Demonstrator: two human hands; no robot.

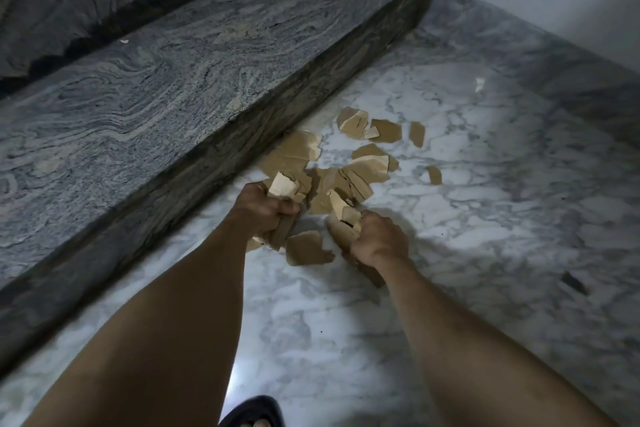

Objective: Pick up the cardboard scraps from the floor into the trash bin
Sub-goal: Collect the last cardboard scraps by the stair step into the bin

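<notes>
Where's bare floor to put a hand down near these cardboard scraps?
Bare marble floor lies right of the right hand, and nearer you between the forearms. Crowded: scraps fill the floor from the left hand along the stone step.

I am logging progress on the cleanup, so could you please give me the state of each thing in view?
left hand: grips a bunch of cardboard scraps
right hand: grips more scraps
loose scraps: lying scattered on the marble floor beside the stone step
trash bin: not in view
</notes>
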